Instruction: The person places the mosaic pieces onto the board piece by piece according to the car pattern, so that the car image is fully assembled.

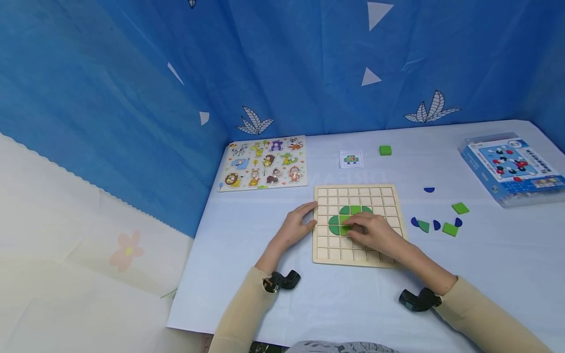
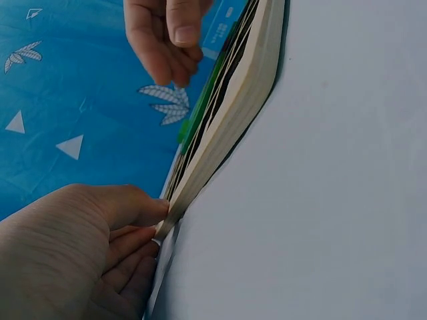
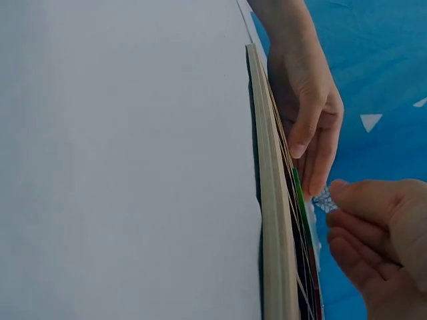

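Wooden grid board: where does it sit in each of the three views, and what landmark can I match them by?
Head: the wooden grid board lies flat, just right of centre.
Left wrist: the wooden grid board shows edge-on, slanting from the top, right of centre, down leftward.
Right wrist: the wooden grid board shows edge-on, right of centre, running down to the bottom.
Shared landmark: the blue curtain, top in head, left in left wrist, right in right wrist.

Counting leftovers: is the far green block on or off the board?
Off: the green block lies apart, beyond the wooden grid board.
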Available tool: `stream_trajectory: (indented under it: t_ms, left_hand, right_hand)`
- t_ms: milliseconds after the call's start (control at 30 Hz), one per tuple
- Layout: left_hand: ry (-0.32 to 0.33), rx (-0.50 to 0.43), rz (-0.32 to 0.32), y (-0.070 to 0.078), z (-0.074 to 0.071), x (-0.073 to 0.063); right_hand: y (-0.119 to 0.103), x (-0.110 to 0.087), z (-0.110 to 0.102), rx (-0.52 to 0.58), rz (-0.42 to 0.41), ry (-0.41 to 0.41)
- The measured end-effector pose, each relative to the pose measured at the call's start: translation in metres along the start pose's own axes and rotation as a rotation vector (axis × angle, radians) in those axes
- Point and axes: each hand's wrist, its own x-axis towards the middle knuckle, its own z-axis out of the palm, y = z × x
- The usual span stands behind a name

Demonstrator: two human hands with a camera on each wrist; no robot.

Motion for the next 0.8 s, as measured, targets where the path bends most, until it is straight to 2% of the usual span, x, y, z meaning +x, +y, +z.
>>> stream_trajectory:
  t_ms: [133, 333, 400, 567, 667, 800]
  left_hand:
    - [-0.002, -0.009, 0.007, 0.000, 0.000, 0.001]
    - [-0.009, -0.008, 0.006, 0.000, 0.001, 0.001]
    - [-0.007, -0.005, 0.005, 0.000, 0.001, 0.000]
    - [-0.002, 0.000, -0.007, 0.000, 0.000, 0.000]
    - [0.000, -0.001, -0.011, -0.001, 0.000, 0.000]
    - [0.000, -0.005, -0.003, -0.002, 0.001, 0.000]
  right_hand:
    - [0.001, -0.001, -0.011, 0.059, 0.044, 0.014]
    - [0.013, -0.010, -0.043, 0.033, 0.166, 0.091]
    - [0.034, -0.018, -0.052, -0.005, 0.194, 0.147]
    - [0.111, -0.050, -0.069, -0.112, 0.283, 0.299]
    - [0.110, -0.062, -0.092, -0.122, 0.408, 0.351]
    - [0.084, -0.076, -0.123, -0.118, 0.564, 0.380]
